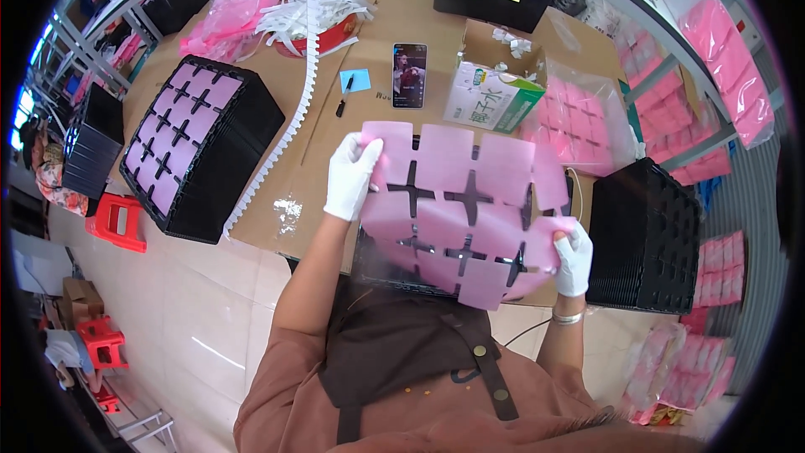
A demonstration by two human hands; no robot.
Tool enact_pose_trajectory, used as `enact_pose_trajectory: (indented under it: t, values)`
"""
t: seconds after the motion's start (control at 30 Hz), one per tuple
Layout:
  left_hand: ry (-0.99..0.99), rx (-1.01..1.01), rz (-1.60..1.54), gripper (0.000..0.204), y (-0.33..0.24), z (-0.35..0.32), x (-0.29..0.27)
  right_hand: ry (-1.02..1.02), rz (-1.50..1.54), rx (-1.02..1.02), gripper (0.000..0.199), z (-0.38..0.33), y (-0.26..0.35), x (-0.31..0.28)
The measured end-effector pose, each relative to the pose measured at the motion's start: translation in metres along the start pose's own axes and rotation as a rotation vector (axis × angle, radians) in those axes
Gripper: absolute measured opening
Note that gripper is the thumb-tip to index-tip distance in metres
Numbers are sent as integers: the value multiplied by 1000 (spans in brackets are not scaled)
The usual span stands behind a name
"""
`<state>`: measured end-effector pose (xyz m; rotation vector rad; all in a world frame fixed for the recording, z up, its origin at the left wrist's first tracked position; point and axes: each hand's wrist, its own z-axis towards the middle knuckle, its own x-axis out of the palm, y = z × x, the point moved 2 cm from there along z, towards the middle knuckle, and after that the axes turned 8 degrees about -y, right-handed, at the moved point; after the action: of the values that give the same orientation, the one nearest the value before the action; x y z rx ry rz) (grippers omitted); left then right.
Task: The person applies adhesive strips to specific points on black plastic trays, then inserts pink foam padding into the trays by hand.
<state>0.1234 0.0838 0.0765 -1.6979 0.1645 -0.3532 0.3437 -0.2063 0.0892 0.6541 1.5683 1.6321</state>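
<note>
Left grip (352,178) and right grip (573,262) both pinch closed on a pink sheet (440,180); green-white carton (486,103) shows lettering

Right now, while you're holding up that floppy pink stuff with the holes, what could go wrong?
The pink sheeting looks thin, with cross-shaped holes, so it might tear if the left hand and right hand pull apart too hard. It's also bending and wavy, so it could crease. And the phone lies just beyond its far edge, so a big swing might bump it.
</note>
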Motion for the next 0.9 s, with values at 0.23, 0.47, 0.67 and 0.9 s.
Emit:
enact_pose_trajectory:
  t: [0.23,0.47,0.67,0.9]
  values:
    - [-32,138,435,22,82,66,2,47,-24,334,13,27,-69,33]
    - [-83,321,798,27,121,75,3,-45,-296,365,14,23,-125,32]
    - [-112,356,941,26,115,68,9,-136,-532,248,27,21,-126,30]
    - [-129,381,1017,26,117,70,12,-174,-699,229,37,28,-115,31]
